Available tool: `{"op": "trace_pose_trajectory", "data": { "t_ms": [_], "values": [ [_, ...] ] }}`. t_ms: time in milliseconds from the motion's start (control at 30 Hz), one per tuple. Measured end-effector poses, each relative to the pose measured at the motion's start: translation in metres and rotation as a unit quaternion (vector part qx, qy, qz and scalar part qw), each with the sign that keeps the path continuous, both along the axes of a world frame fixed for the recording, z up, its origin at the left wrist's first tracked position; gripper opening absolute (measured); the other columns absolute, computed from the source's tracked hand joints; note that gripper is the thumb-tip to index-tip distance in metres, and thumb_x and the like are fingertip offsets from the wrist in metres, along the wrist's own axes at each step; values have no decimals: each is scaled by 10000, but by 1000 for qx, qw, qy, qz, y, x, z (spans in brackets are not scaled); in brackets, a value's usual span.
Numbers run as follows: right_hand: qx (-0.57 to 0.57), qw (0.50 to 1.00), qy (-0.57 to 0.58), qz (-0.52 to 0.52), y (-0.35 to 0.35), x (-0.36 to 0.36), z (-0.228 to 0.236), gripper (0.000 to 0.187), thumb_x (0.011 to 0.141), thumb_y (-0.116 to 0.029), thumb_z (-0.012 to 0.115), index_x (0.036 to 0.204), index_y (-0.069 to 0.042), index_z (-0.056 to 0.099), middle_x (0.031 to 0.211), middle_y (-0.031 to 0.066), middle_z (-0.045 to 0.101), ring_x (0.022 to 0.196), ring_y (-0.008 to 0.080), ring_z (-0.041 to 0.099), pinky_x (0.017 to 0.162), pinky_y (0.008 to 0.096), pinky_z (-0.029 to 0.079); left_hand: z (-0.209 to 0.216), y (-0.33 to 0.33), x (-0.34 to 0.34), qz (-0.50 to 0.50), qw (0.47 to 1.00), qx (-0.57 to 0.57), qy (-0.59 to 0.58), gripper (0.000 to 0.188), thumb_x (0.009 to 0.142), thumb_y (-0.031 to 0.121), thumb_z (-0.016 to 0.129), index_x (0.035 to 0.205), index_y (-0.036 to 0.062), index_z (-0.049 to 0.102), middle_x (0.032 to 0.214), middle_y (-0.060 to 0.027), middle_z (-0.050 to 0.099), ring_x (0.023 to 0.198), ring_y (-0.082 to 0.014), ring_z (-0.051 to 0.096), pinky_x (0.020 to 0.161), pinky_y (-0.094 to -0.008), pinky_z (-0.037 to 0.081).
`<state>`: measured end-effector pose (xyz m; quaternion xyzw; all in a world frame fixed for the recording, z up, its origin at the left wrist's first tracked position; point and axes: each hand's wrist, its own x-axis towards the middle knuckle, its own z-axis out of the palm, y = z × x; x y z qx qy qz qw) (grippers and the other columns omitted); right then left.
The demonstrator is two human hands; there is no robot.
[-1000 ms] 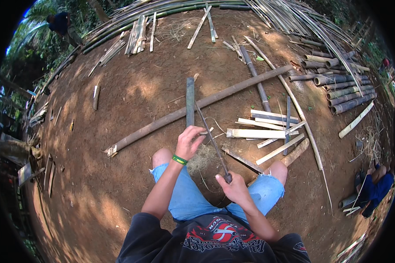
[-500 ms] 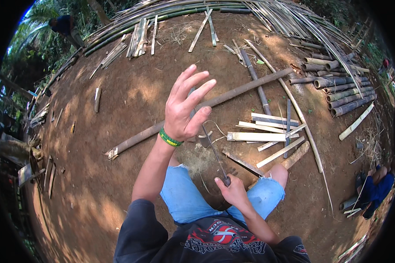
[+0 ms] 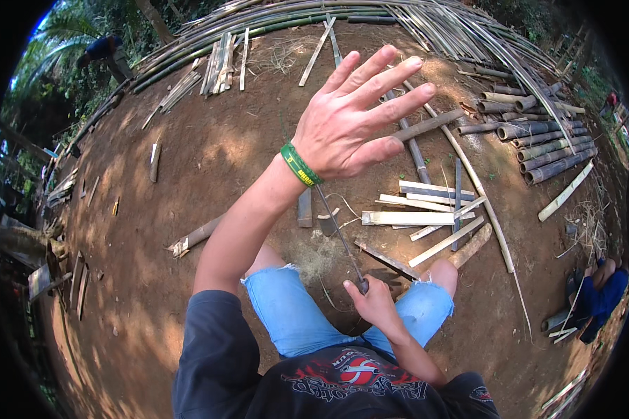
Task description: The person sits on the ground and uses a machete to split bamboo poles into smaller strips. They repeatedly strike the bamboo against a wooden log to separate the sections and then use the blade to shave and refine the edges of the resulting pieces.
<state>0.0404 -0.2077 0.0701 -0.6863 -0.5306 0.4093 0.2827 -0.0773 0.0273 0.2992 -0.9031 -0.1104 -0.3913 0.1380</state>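
Observation:
My left hand (image 3: pixel 353 119) is raised and open, fingers spread, a green wristband (image 3: pixel 300 165) below it. Nothing is in it. Down by my right knee, my right hand (image 3: pixel 376 302) is closed round the dark handle of a long-bladed knife (image 3: pixel 344 243). Its narrow dark blade slants up and to the left, and its tip passes behind my left wrist. Just left of the blade a dark bamboo strip (image 3: pixel 305 209) shows, its upper part hidden by my left arm. A bamboo pole (image 3: pixel 432 126) lies crosswise beyond my knees, partly covered by that arm.
Pale split bamboo slats (image 3: pixel 409 218) lie to the right of the blade, next to a long thin pole (image 3: pixel 479 185). Cut bamboo sections (image 3: pixel 555 153) are stacked at far right. Long poles (image 3: pixel 272 26) line the back. One person (image 3: pixel 601 297) sits at right; another (image 3: pixel 108 52) bends at far left.
My left hand has risen and swung to the right, its fingers spreading wider and its forearm now covering more of the crosswise pole. My right hand and the knife have barely moved.

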Motion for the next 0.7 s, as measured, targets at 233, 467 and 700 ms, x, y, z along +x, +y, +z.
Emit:
{"op": "trace_pose_trajectory", "data": {
  "t_ms": [233,467,700],
  "values": [
    [1,1000,-10,10,16,2,-7,493,909,-415,708,737,33,596,629,238,601,649,441,630,622,504,470,-73,31,-7,92,984,-105,107,591,1039,504,342,1565,237,361,1625,-67,323,1513,-306,255,1245,-521,156],
    [1,1000,7,17,20,-10,-18,463,907,-389,707,758,40,623,663,252,629,684,448,651,635,500,484,-183,35,-50,156,954,-161,201,605,1009,522,455,1543,243,397,1590,-82,377,1512,-294,262,1240,-531,162],
    [-14,1000,8,-4,34,-15,-9,451,892,-383,718,777,44,629,691,257,647,723,435,672,672,504,503,-210,-55,-92,176,914,-323,-174,210,774,-12,642,979,-12,599,952,-181,620,886,-358,627,798,-423,515]
  ]
}}
